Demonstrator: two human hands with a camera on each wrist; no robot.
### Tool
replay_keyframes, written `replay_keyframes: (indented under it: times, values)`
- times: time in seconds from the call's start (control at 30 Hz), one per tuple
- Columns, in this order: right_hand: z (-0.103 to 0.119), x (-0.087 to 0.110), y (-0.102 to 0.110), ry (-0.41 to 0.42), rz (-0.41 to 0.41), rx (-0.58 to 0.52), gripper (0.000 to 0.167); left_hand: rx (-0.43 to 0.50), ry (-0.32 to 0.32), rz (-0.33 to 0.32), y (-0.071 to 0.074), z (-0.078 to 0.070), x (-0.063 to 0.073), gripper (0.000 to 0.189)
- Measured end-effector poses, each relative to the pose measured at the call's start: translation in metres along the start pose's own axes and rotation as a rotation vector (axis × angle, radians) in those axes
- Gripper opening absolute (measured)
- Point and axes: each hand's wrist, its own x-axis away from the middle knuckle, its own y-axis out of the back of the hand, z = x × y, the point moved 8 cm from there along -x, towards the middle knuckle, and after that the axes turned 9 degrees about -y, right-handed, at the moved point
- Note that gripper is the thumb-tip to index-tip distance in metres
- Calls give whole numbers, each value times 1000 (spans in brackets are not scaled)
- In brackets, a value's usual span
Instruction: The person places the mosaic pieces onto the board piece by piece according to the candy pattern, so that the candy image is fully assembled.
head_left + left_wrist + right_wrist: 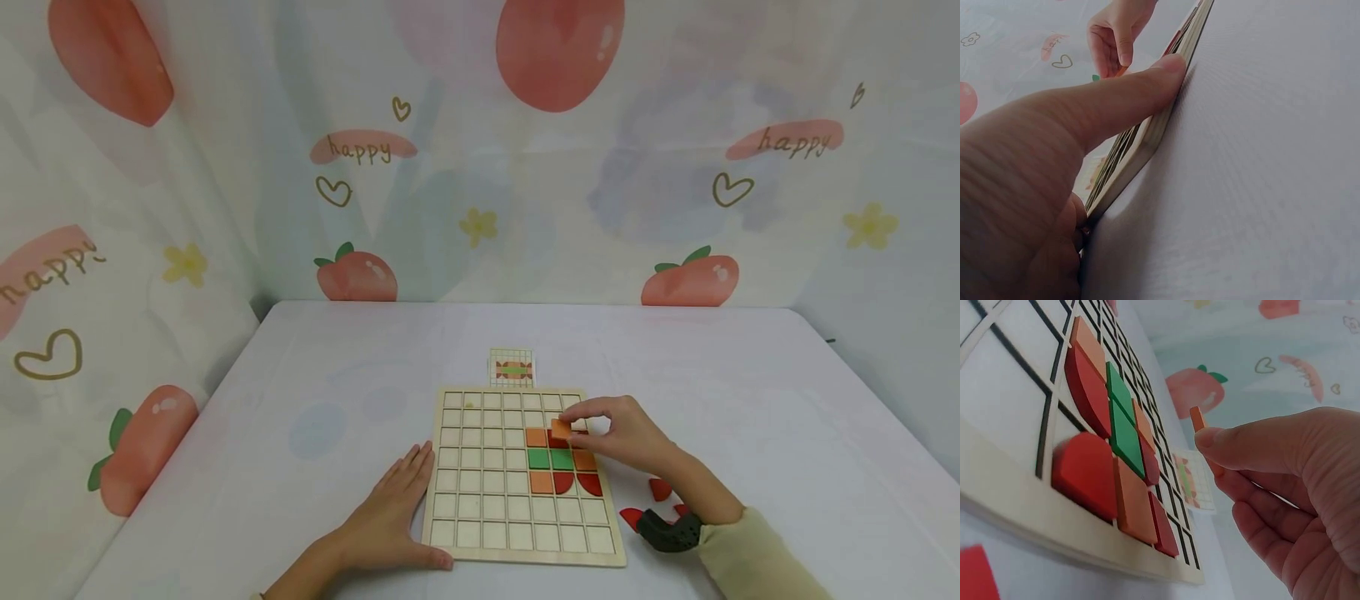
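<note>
A wooden grid board (491, 517) lies on the table, with orange, green and red tiles in several cells at its right. Thumb and fingers of my right hand (626, 433) pinch an orange square tile (561, 429), held above the board's right side. Beneath it, a red tile (1160, 526) is partly covered in the head view. Two green tiles (550, 459) sit side by side in the middle coloured row. My left hand (386, 508) lies at the board's near left corner, fingers straight along the left edge and thumb (1129, 97) against the front edge.
A small pattern card (512, 367) lies just beyond the board's far edge. Loose red pieces (660, 489) are on the table to the right, near a black band (669, 532) at my right wrist. A printed cloth (480, 167) hangs behind the table.
</note>
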Motion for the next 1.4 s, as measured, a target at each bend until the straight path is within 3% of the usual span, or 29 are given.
replay_keyframes:
  times: [0.33,0.63,1.0,1.4]
  values:
    - [12,-12,-19,57,19,-60,25,-2,6,3,0,1,-1,123]
    - [17,-18,-35,128,2,-23,25,-10,0,-5,-1,0,0,123]
    - [11,-27,-49,4,74,-32,25,-3,13,5,-1,0,0,123]
    - [10,-31,-57,0,110,10,23,0,12,5,-1,0,0,123]
